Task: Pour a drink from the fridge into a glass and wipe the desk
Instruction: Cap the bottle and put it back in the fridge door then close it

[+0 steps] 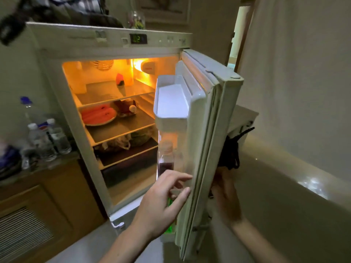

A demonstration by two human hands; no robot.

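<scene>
1. The fridge [57,59] stands open and lit, its door [207,130] swung out to the right.
2. The bottle [166,158] stands upright in the lower door rack, with a pale cap, clear walls and dark red drink filling roughly its lower half. Something bright green [169,203] sits lower in the same rack, mostly hidden.
3. The left hand [163,202] reaches toward the rack with fingers spread and loosely bent. Its fingertips lie near the door's inner edge, just below the bottle, and it holds nothing.
4. The right hand [226,198] is on the outer side of the door, apparently steadying it. The door hides its fingers, so I cannot tell how far they are curled.
5. Handling, as a judgement: the bottle looks like thin plastic, light since it is part full, and probably cold and a little slick. A hard squeeze could dent it.
6. The best hold is likely round the body just above the liquid line, thumb on one side and fingers on the other, then a straight lift to clear the rack rail. Gripping by the cap alone risks a slip.
7. No glass or desk is in view. Water bottles [47,137] stand on the cabinet [38,179] left of the fridge, and a plate [98,115] of food is on a middle shelf.
</scene>
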